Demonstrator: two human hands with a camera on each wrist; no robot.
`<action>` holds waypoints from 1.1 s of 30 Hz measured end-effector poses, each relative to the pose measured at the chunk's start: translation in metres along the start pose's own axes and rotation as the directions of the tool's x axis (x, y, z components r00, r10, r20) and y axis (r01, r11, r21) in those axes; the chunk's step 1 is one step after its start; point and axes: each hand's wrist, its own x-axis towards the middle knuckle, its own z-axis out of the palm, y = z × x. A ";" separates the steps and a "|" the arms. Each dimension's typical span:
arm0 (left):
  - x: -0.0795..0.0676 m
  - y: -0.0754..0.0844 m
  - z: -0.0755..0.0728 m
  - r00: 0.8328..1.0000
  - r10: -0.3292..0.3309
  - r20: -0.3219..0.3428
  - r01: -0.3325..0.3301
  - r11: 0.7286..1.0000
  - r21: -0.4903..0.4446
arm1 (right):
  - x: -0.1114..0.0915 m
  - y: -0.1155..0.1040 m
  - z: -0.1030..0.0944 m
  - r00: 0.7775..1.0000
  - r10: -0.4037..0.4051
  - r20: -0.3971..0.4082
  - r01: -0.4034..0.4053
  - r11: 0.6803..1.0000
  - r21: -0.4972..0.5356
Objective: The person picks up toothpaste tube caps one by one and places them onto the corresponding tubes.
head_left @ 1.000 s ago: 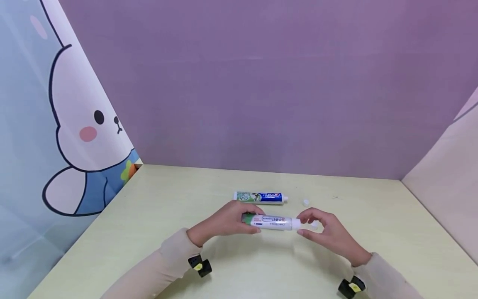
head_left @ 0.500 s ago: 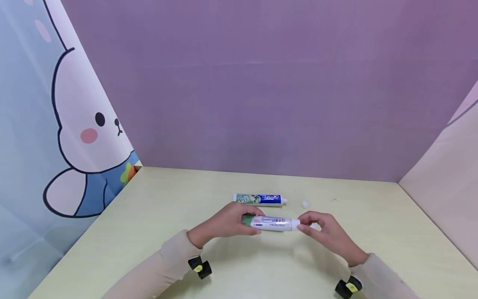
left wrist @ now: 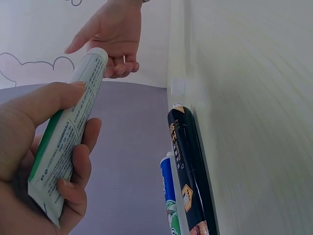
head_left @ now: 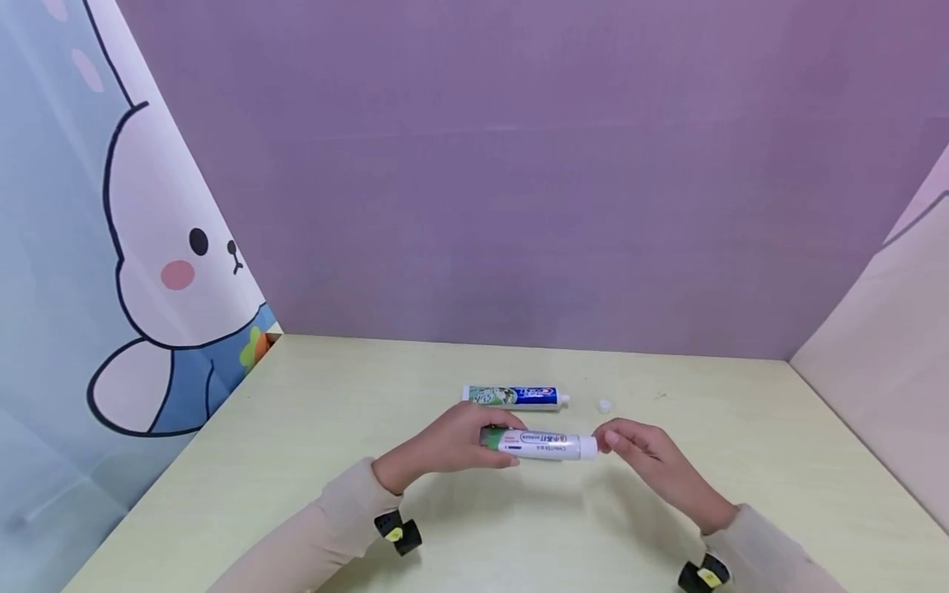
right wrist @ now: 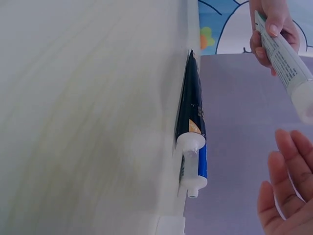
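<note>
My left hand (head_left: 463,436) grips a white toothpaste tube (head_left: 544,445) with a green tail, held sideways above the table. Its white cap (left wrist: 100,53) points towards my right hand (head_left: 656,461). The right fingers are close to that cap in the head view; the right wrist view shows them loosely extended, with a gap to it. A blue and green toothpaste tube (head_left: 519,397), its nozzle bare, lies on the table behind. Beside it lies a black toothpaste tube (left wrist: 186,161), mostly hidden in the head view under the held tube.
A small white cap (head_left: 604,406) lies on the pale table (head_left: 356,379), right of the blue and green tube. A purple backdrop (head_left: 519,206) stands behind the table. At the left hangs a cloth (head_left: 170,222) with a cartoon animal.
My right fingers closed in around the cap end, then shifted slightly right, away from it. The left hand and its tube stay nearly in place. A second loose cap is now hidden by the right hand.
</note>
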 end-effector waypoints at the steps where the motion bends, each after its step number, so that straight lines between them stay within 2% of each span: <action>1: 0.000 0.000 0.000 1.000 0.002 -0.001 -0.002 1.000 0.003 | -0.001 0.000 0.000 1.000 -0.013 -0.013 0.013 1.000 -0.016; 8: 0.002 0.002 0.003 1.000 0.007 0.006 -0.007 1.000 -0.001 | -0.008 0.005 0.003 0.991 -0.129 -0.048 0.122 0.985 -0.119; 12: 0.005 0.003 0.004 1.000 0.015 0.008 -0.015 1.000 0.005 | -0.010 0.005 0.005 0.984 -0.157 -0.086 0.143 0.978 -0.150; 18: 0.006 0.006 0.006 1.000 -0.001 0.011 0.000 1.000 0.016 | -0.010 0.004 0.003 0.990 -0.105 -0.100 0.085 0.979 -0.184; 26: 0.008 0.004 0.006 1.000 0.018 0.009 -0.018 1.000 0.013 | -0.009 0.002 0.004 0.998 0.000 -0.067 -0.009 0.990 -0.141; 33: 0.004 0.005 0.006 1.000 0.023 0.008 -0.023 1.000 0.004 | -0.007 -0.001 0.005 1.000 0.012 -0.020 -0.014 0.996 -0.087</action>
